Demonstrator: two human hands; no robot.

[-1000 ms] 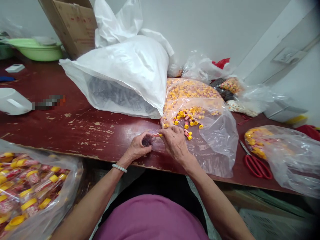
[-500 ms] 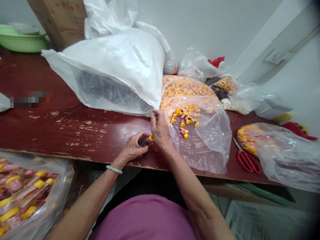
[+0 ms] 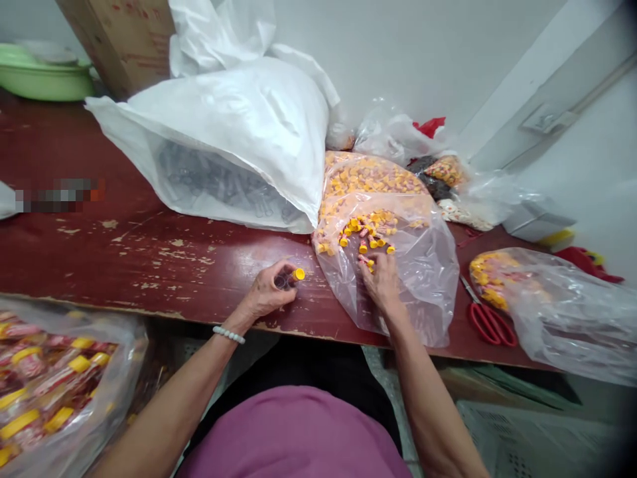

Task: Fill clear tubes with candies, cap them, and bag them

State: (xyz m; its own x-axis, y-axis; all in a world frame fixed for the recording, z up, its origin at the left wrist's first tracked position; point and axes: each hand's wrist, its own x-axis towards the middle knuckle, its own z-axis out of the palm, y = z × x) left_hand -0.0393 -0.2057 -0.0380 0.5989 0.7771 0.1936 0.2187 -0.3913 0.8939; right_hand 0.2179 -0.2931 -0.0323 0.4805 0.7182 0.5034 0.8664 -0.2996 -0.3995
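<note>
My left hand (image 3: 269,289) is closed round several clear plastic tubes (image 3: 283,279). One of them carries a yellow cap (image 3: 298,273) on its end, facing right. Over the clear plastic bag (image 3: 413,292), my right hand (image 3: 382,279) has its thumb and fingers closed about a small yellow cap with a pink-and-white stem (image 3: 367,263); the fingers partly cover it. More such capped pieces (image 3: 371,232) lie loose at the bag's mouth, just beyond the fingertips. Behind my left hand, a white sack (image 3: 249,113) lies with its mouth towards me, full of clear tubes (image 3: 213,176).
Red-handled scissors (image 3: 490,324) lie right of the bag, beside another bag of yellow pieces (image 3: 490,275). At lower left, below the worn red table (image 3: 99,265), a bag holds capped, filled tubes (image 3: 54,378). A green basin (image 3: 44,76) and a cardboard box (image 3: 119,46) stand at the back left.
My right hand has moved right, from beside the tubes to the loose yellow-capped pieces. The yellow cap on the tube in my left hand now shows fully; that hand has barely moved.
</note>
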